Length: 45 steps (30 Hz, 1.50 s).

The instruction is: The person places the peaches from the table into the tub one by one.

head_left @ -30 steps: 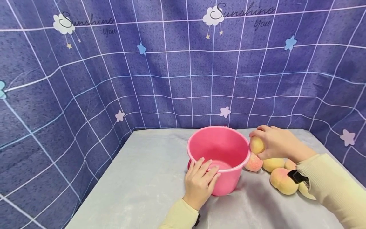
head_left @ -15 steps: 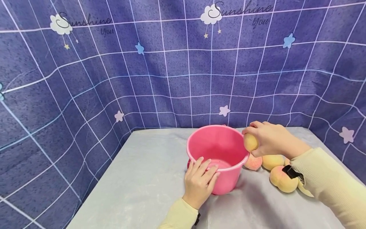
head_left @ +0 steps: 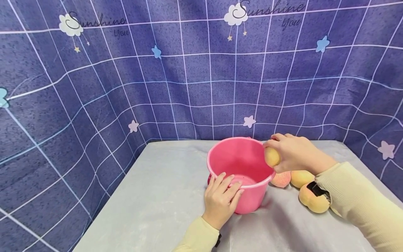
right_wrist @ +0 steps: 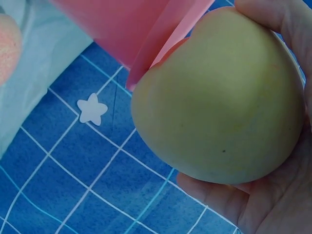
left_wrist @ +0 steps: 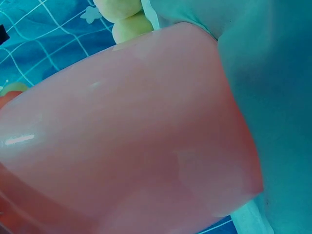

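Observation:
A pink bucket (head_left: 252,199) stands on the grey-covered table, its visible inside bare. My left hand (head_left: 218,203) grips the near rim, with the fingers over the edge and the thumb outside. My right hand (head_left: 291,152) holds a yellow peach (head_left: 272,156) at the bucket's right rim. In the right wrist view the peach (right_wrist: 219,102) sits between thumb and fingers, overlapping the rim. The left wrist view is filled mostly by the bucket's outer wall (left_wrist: 122,126); the left fingers are out of sight there.
Right of the bucket lie a pink-red peach (head_left: 281,179), a yellow fruit (head_left: 300,177) and yellow-pink peaches (head_left: 315,201), partly hidden by the right sleeve. A blue checked curtain (head_left: 195,77) hangs behind and beside the table (head_left: 151,196).
My right hand has moved left with the peach, from outside the bucket's right side to its rim. The left hand and the bucket have stayed in place.

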Motion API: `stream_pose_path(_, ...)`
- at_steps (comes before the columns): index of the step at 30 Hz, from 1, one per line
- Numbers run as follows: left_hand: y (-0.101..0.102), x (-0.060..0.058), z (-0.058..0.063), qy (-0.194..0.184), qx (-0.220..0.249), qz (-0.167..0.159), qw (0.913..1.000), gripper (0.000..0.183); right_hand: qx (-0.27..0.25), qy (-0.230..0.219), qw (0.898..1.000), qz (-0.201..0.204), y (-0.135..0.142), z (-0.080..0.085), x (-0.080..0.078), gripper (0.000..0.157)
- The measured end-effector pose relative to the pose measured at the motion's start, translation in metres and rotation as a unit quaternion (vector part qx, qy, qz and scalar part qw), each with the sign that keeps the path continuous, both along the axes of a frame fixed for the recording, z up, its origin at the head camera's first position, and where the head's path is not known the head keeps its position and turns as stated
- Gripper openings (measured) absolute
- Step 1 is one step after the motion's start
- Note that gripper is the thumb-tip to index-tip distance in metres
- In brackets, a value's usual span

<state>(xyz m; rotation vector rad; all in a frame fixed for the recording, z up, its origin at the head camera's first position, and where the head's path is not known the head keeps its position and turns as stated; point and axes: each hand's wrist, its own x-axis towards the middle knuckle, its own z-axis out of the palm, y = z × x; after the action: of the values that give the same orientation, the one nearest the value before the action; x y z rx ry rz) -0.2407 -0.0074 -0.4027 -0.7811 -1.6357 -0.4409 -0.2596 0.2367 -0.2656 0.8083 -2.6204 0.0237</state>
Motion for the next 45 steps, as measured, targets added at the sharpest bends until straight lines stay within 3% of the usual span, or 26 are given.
stream_pose_path(21, -0.001, 0.001, -0.001, 0.01, 0.002, 0.004, 0.9999, 0.027, 0.013, -0.033, 0.999, 0.001, -0.018, 0.001, -0.003, 0.056)
stream_pose_path(39, -0.001, 0.002, -0.002, 0.005, -0.001, 0.002, 1.0, 0.026, 0.013, -0.001, 0.999, 0.033, -0.031, -0.006, -0.011, 0.052)
stream_pose_path(45, 0.0, 0.001, -0.002, 0.004, -0.001, 0.004, 1.0, 0.026, 0.013, -0.011, 0.999, 0.036, -0.036, -0.007, -0.014, 0.053)
